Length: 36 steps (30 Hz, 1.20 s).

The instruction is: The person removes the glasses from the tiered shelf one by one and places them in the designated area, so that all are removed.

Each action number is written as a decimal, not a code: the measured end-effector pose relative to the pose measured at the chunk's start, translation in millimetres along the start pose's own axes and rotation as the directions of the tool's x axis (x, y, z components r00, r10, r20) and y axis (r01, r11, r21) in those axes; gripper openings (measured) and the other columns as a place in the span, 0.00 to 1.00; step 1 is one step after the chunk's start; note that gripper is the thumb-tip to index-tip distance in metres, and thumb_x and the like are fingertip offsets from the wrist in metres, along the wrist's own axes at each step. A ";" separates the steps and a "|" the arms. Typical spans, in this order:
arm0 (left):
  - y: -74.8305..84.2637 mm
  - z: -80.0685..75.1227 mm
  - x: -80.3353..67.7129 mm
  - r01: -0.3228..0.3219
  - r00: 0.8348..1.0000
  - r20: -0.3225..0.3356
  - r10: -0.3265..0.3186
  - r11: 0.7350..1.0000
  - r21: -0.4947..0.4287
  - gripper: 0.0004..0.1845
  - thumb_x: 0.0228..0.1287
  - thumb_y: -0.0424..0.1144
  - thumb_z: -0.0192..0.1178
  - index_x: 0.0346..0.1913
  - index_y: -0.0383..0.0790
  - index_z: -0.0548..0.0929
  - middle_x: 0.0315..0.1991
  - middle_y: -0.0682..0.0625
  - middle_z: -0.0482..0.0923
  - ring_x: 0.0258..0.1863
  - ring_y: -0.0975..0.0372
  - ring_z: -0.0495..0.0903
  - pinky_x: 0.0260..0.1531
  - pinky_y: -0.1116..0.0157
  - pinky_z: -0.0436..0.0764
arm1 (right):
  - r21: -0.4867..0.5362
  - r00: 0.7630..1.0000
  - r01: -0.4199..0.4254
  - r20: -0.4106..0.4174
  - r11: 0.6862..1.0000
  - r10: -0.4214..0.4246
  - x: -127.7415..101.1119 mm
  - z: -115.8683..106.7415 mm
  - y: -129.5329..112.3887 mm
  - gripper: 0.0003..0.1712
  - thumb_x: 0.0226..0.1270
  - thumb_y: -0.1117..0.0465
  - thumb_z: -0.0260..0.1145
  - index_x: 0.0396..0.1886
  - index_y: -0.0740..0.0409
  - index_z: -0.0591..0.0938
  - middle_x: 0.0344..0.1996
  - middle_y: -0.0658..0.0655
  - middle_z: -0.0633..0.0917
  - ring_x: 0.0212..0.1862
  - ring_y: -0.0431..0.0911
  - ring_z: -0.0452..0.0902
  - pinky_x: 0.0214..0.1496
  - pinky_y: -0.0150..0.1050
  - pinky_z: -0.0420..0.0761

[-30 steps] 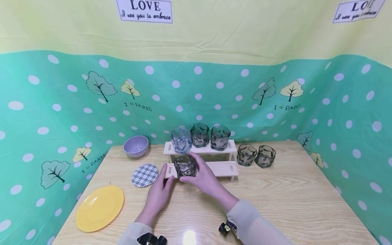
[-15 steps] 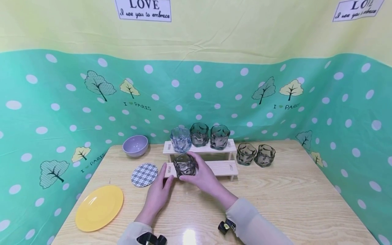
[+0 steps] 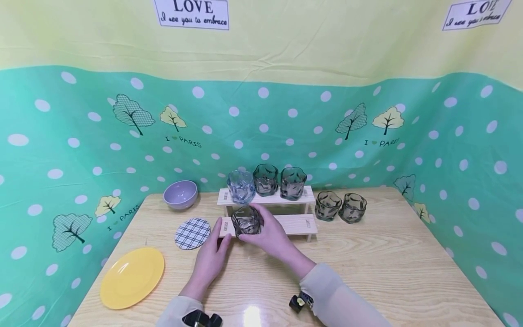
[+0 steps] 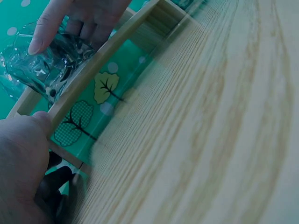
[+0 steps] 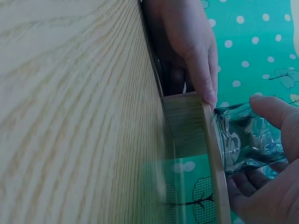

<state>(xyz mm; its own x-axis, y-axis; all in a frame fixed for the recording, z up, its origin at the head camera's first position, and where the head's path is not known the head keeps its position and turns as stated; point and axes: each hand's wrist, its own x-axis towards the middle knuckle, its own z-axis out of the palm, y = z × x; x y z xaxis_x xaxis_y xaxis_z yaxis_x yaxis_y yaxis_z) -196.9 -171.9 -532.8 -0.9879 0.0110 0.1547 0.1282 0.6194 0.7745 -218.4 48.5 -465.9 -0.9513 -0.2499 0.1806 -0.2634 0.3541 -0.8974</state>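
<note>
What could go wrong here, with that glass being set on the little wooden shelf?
The right hand holds a smoky glass on the narrow lower step of the wooden shelf; set too near the front edge, it might tip off. The left hand touches the shelf's end, so a nudge could rattle the three glasses on the upper step.

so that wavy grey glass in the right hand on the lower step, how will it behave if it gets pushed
Probably rigid and breakable: the grey glass looks like clear moulded glass. Its rippled wall likely helps the right hand keep grip. Squat and wide, it should slide rather than tip on the wooden step.
</note>
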 end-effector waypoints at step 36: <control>-1.4 -0.1 -0.2 0.010 1.000 0.017 -0.010 1.000 -0.014 0.38 0.90 0.52 0.53 0.91 0.42 0.53 0.87 0.39 0.56 0.85 0.43 0.59 0.84 0.43 0.59 | -0.055 0.989 -0.123 -0.089 0.991 0.118 -45.8 -77.3 -17.3 0.59 0.51 0.57 0.93 0.83 0.42 0.73 0.67 0.58 0.84 0.66 0.59 0.83 0.67 0.61 0.86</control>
<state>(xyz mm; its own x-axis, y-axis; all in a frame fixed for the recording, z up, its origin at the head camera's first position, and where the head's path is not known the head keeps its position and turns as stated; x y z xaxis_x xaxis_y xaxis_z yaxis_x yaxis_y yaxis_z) -197.0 -172.9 -533.9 -0.9905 0.0181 0.1363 0.1191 0.6086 0.7845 -182.6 123.5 -427.5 -0.9861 -0.1254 0.1087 -0.1528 0.4308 -0.8894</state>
